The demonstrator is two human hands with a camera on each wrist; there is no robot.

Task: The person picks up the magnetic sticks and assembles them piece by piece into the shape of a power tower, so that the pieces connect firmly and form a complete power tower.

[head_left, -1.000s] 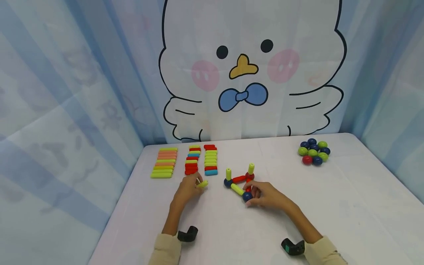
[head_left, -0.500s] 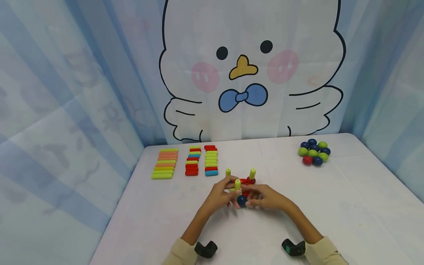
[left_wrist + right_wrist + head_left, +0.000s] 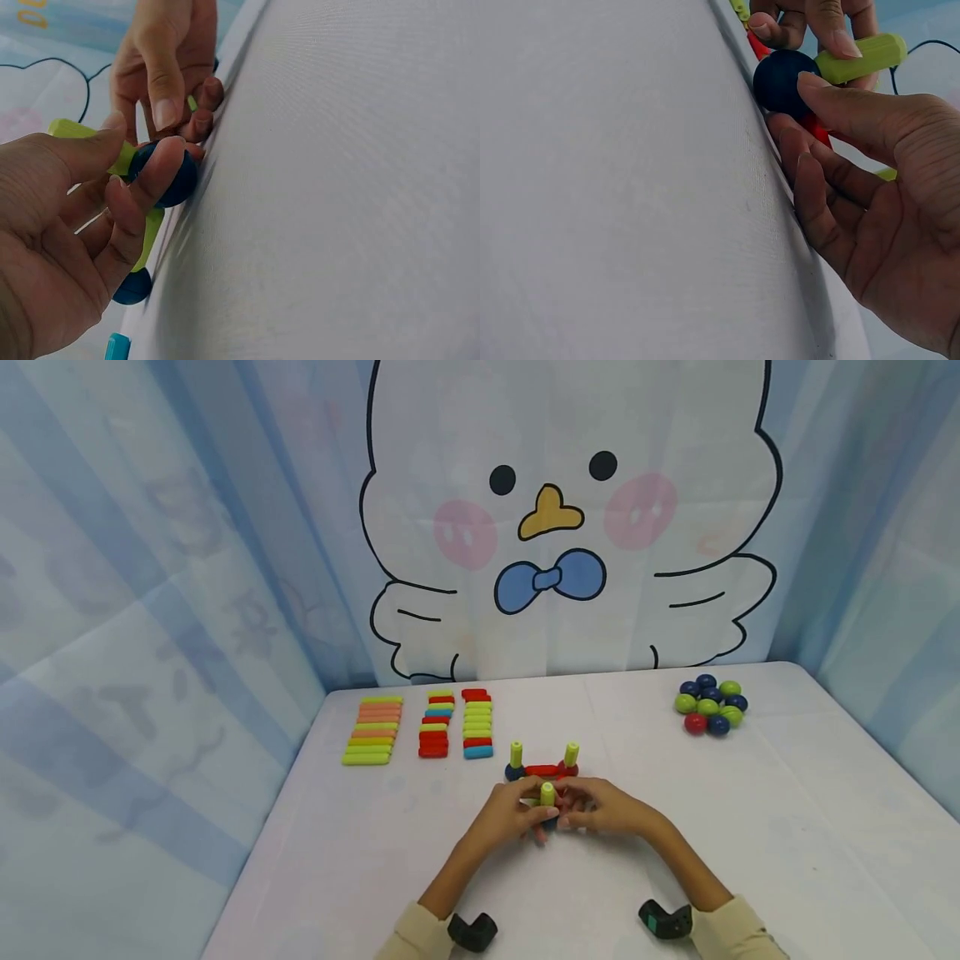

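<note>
A frame of balls and short rods lies on the table. At its far side a red rod (image 3: 542,770) joins a dark blue ball (image 3: 513,772) and a red ball (image 3: 571,768); a yellow-green rod stands upright on each. Over the near blue ball (image 3: 783,81), my left hand (image 3: 512,814) pinches an upright yellow-green rod (image 3: 547,793), its lower end at the ball. My right hand (image 3: 606,807) grips that ball between thumb and fingers. In the right wrist view a red rod (image 3: 817,131) leaves the ball. Fingers cover much of the frame's near part.
Three stacks of coloured rods lie at the back left: a yellow and orange one (image 3: 372,730), a mixed one (image 3: 435,727) and another mixed one (image 3: 477,722). Loose blue, green and red balls (image 3: 707,706) cluster at the back right. A printed curtain (image 3: 555,635) hangs behind the table.
My left hand has come from near the rod stacks rightward to the frame, bringing a yellow-green rod now upright at the near ball. That ball has shifted slightly left and nearer with my right hand.
</note>
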